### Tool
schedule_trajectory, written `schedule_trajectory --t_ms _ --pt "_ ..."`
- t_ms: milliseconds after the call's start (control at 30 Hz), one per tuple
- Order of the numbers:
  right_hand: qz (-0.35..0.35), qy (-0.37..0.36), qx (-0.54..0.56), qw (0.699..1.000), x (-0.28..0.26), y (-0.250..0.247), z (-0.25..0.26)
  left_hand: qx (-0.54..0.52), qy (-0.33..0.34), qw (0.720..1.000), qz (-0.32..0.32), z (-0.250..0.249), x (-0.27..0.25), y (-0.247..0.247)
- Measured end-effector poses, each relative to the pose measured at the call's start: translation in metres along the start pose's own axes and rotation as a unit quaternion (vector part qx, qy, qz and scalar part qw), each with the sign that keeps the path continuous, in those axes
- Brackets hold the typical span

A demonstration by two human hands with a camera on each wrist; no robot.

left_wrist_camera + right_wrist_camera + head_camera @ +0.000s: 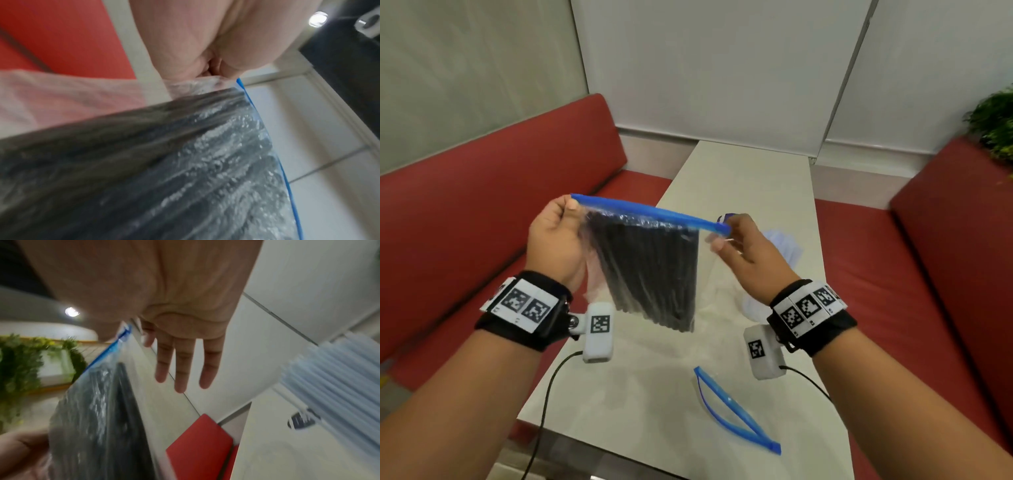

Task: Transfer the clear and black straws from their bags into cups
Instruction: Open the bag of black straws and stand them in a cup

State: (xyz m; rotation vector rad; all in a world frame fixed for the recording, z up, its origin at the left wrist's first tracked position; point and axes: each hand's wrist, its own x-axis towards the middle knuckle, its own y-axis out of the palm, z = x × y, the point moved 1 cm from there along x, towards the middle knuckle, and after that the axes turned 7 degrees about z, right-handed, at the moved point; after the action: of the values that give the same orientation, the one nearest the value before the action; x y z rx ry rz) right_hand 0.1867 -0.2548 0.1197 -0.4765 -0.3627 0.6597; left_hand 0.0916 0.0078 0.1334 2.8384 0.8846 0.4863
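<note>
The bag of black straws [650,270] hangs in the air above the near half of the worktop [743,178], held by its blue zip strip [650,210], which runs left to right between the two hands. The left hand [554,240] pinches the strip's left end with curled fingers. The right hand [746,250] pinches the right end between thumb and forefinger, its other fingers [180,369] straight and spread. The black straws hang nearly upright, tops just under the strip, so the opening faces up. The strip looks closed, so the next move is probably to pull it open from the right end, where the right hand sits. Clear straws [337,378] stand to the right, just beyond that hand. An emptied bag [736,411] with its zip gaping lies on the near worktop.
</note>
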Motion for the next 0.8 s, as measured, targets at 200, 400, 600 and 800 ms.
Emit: schedule_trajectory --t_ms 200,400,600,800 --pt "0.064 0.041 0.109 0.991 -0.024 0.028 -0.012 -0.249 -0.152 0.956 0.008 0.015 -0.016 0.047" --pt "-0.037 0.063 0.218 0.973 -0.029 0.044 -0.021 -0.3 -0.232 0.924 0.049 0.028 -0.054 0.091" --pt "-0.059 0.078 0.251 0.963 -0.034 0.03 -0.027 -0.039 -0.068 0.995 0.064 0.023 -0.045 0.076" --pt "-0.061 0.083 0.229 0.968 -0.029 0.03 -0.027 0.493 0.253 0.797 0.238 -0.019 -0.02 0.059"
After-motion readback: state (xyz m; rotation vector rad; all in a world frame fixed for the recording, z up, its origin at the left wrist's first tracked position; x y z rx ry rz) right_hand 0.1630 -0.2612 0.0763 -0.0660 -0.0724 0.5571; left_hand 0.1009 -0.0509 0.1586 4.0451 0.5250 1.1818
